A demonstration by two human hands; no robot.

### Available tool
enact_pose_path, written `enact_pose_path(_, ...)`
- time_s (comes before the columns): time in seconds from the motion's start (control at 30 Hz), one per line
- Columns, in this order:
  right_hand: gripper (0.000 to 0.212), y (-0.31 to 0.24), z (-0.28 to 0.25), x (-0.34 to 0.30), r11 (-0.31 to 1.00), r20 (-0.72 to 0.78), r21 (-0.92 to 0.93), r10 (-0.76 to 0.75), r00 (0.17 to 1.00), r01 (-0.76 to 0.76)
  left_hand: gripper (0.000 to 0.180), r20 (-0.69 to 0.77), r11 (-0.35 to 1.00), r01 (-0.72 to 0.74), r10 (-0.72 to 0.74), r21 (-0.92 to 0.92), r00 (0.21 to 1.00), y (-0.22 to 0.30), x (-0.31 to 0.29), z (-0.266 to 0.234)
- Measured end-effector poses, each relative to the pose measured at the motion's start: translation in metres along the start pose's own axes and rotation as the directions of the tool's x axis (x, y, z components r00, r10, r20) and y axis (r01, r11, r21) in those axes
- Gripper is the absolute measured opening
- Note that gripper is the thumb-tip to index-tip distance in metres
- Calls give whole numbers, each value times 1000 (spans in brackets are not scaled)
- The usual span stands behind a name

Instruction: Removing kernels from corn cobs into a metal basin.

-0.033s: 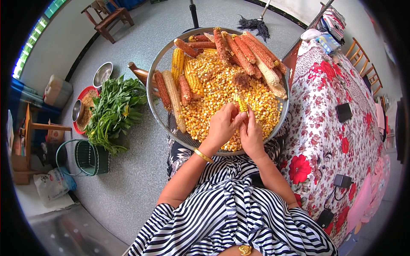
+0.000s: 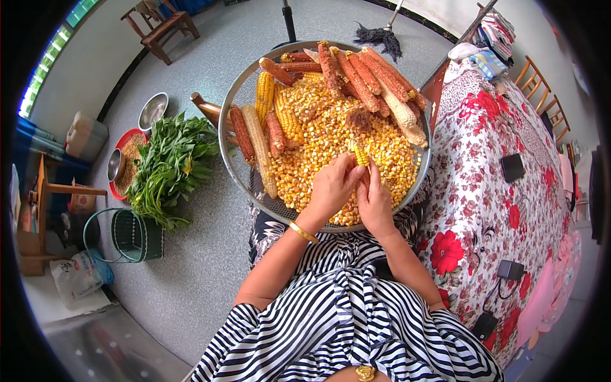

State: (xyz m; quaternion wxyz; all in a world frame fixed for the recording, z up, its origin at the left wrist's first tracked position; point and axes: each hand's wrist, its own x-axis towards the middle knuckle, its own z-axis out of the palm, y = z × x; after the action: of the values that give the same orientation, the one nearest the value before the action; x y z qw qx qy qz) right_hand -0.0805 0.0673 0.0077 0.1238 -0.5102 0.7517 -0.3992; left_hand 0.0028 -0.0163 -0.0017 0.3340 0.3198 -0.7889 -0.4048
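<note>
Both my hands are closed around a partly stripped corn cob [image 2: 361,156], its yellow kernels showing at the upper end. My left hand [image 2: 332,186], with a gold bangle on its wrist, grips it from the left. On the other side, my right hand [image 2: 375,202] holds it with bent fingers. Beneath them, loose yellow kernels [image 2: 318,127] cover much of a round metal sieve tray [image 2: 224,137] at my lap. Bare reddish and pale cobs [image 2: 363,86] are piled along its far right edge. Two full yellow ears [image 2: 264,95] lie at its left, near more bare cobs [image 2: 256,143].
Leafy greens [image 2: 172,165] lie on the floor at left, beside a red basin [image 2: 118,191], metal bowls [image 2: 153,111] and a green basket [image 2: 130,235]. A flowered cloth [image 2: 461,210] at right carries a phone [image 2: 512,167] and a charger [image 2: 510,270]. A mop [image 2: 380,39] stands beyond the tray.
My fingers have shifted very slightly on the corn cob. Everything else looks the same.
</note>
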Motion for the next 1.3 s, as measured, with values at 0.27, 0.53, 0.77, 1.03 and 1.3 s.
enact_pose_path(0.27, 44, 8, 6, -4, 993, 53, 68, 96, 994, -99, 14, 96, 947, 231, -215, -224, 972, -1, 2, 1)
enact_pose_path(0.53, 47, 3, 1, 0, 999, -21, 28, 42, 999, -41, 24, 265, 504, 442, -384, -742, 884, -4, 0, 4)
enact_pose_path(0.77, 53, 0, 2, -2, 997, 23, -77, -8, 1000, 10, 28, 262, 607, 394, -297, -690, 918, -14, -1, 10)
enact_pose_path(1.03, 50, 6, 6, -2, 999, 14, -32, -10, 1000, 11, 32, 238, 726, 358, -268, -588, 934, -20, -4, 20)
enact_pose_path(1.3, 49, 2, 3, 2, 995, 75, -89, 50, 996, -44, 24, 187, 714, 377, -334, -590, 924, -16, -6, 25)
